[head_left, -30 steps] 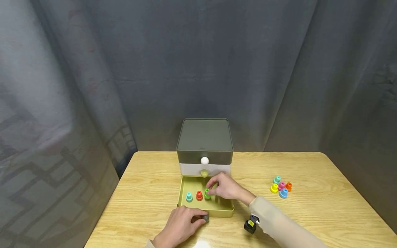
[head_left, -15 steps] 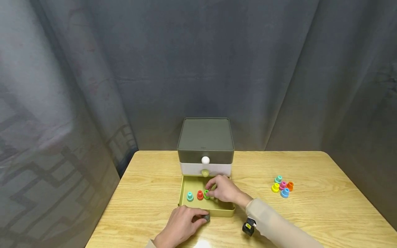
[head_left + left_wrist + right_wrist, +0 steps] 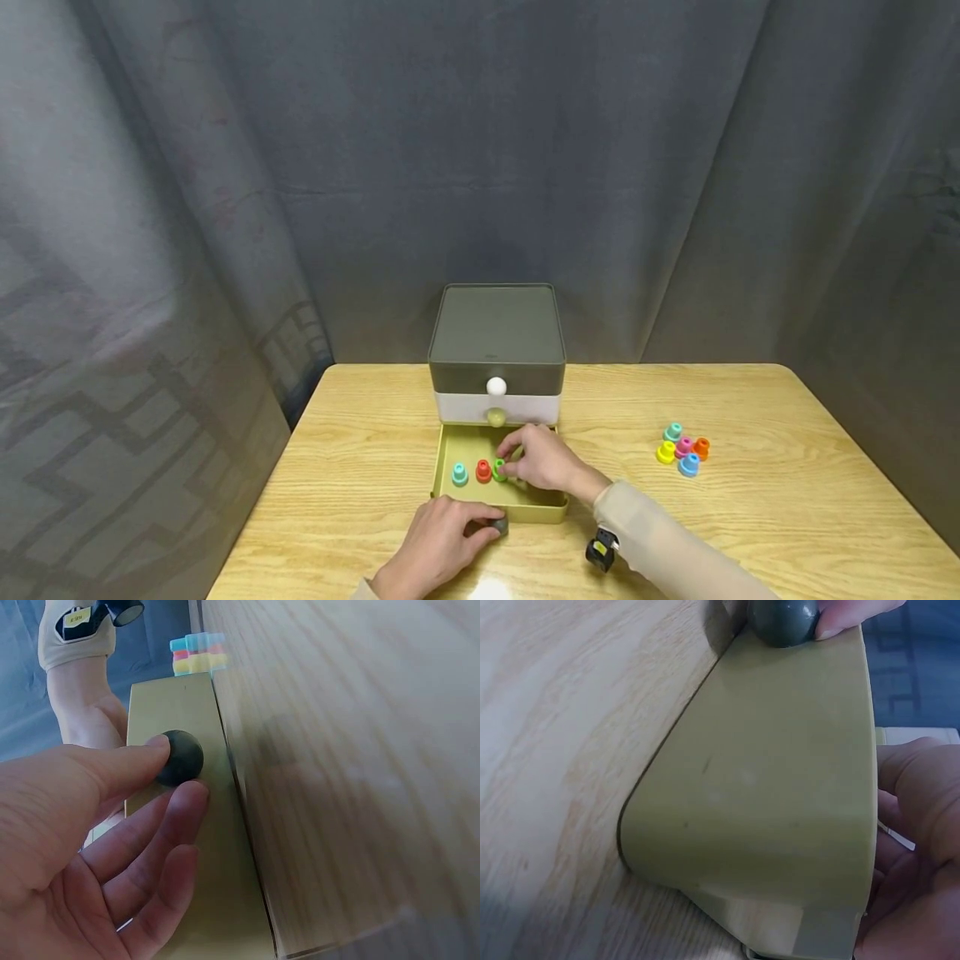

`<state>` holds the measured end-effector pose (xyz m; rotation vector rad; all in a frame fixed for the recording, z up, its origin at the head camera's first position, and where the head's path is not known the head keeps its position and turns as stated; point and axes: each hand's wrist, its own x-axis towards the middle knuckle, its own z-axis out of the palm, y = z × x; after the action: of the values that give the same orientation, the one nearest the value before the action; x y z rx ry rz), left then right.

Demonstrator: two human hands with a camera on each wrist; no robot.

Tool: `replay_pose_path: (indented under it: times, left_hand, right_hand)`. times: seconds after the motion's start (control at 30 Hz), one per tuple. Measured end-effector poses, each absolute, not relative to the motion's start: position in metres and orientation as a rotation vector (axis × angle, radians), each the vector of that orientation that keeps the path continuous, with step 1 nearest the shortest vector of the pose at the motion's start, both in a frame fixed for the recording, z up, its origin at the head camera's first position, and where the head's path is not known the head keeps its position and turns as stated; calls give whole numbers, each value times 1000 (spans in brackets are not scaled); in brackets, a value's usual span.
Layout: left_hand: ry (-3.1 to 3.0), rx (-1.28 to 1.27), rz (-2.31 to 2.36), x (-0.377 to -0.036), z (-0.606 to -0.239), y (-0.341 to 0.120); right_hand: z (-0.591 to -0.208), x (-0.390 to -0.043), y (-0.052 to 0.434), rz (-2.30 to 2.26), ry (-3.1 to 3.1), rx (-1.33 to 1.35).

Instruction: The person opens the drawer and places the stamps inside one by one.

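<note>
The olive-yellow bottom drawer of a small cabinet is pulled out. My left hand pinches its dark round knob between thumb and fingertip, the other fingers loosely bent. Inside the drawer, my right hand pinches a green stepped, cone-like plastic piece, partly hidden by the fingers. Just left of it stands a red piece of the same form, then a turquoise one. In the right wrist view, the drawer's wall hides the right fingertips.
The cabinet's dark grey top and white middle drawer rise behind the open drawer. On the wooden table to the right, several similar pieces cluster, among them a yellow one and a blue one. Grey curtains hang behind.
The right hand has shifted the green piece slightly left, closer to the red one, and has stayed there since half a second ago. The left hand keeps its hold on the knob.
</note>
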<state>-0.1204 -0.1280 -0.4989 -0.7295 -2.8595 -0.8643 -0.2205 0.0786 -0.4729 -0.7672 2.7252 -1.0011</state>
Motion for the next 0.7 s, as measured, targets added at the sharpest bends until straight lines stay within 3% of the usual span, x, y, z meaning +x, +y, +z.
replay_pose_path:
  times: [0.33, 0.7]
  left_hand:
    - [-2868, -734, -901, -120, -498, -128]
    - [-2829, -743, -826, -122, -499, -129]
  right_hand:
    - [-472, -222, 86, -1260, 2626, -756]
    - [-439, -206, 102, -1458, 2572, -643]
